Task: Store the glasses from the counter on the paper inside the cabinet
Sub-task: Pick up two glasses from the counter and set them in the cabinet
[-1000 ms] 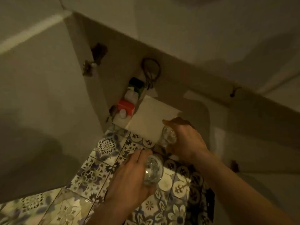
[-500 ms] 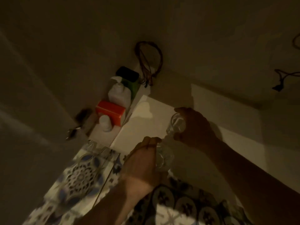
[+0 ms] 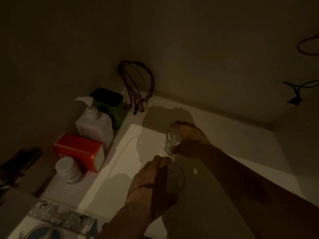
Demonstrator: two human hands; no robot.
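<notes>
Inside the dim cabinet a white sheet of paper [image 3: 127,157] lies on the shelf floor. My right hand [image 3: 191,140] grips a small clear glass [image 3: 172,141] from its right side, with the glass over the paper's far right part. My left hand [image 3: 150,183] is closed around a second clear glass [image 3: 176,176], nearer to me and just below the first. Whether either glass touches the paper I cannot tell, as shadow covers their bases.
Along the cabinet's left wall stand a green box with a black lid [image 3: 110,104], a white pump bottle [image 3: 94,123], a red carton [image 3: 79,150] and a small white jar [image 3: 67,169]. Coloured wires [image 3: 138,83] hang at the back corner. Patterned tiles [image 3: 57,219] edge the cabinet's front.
Both hands have carried their glasses from above the tiled counter forward into the cabinet, over the paper. The view has moved in closer.
</notes>
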